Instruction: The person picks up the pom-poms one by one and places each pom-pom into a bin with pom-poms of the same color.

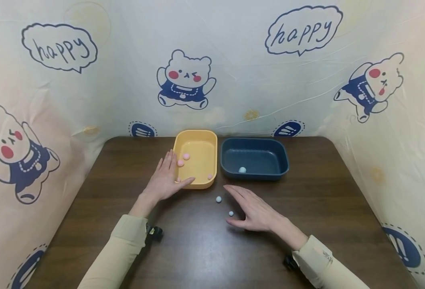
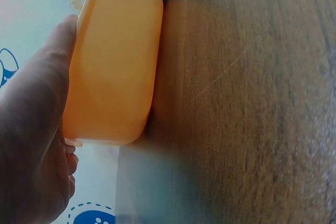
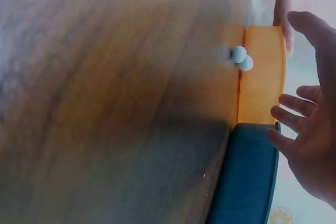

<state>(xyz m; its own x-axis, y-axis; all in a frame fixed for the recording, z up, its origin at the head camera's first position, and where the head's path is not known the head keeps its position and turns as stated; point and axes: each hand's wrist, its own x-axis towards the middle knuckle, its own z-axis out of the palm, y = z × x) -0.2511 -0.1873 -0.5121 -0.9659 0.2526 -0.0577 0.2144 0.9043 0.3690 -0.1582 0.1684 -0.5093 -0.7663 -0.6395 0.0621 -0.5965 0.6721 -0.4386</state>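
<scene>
My left hand [image 1: 162, 180] rests at the near left corner of a yellow plastic bin [image 1: 201, 156], fingers straight along its left rim and thumb over the near edge. Several small pink balls [image 1: 186, 156] lie in that bin. The left wrist view shows the bin's orange-looking side wall [image 2: 113, 66] beside the hand. My right hand [image 1: 258, 210] hovers over the table with thumb and fingers spread apart, holding nothing. Just left of it are two pale blue balls, one farther off [image 1: 218, 199] and one near the thumb [image 1: 231, 213].
A dark blue bin [image 1: 277, 173] stands right of the yellow one, with one pale blue ball [image 1: 242, 170] inside. Both sit at the back of a dark wooden table [image 1: 194, 253]. A printed curtain [image 1: 241, 88] hangs behind and at the sides.
</scene>
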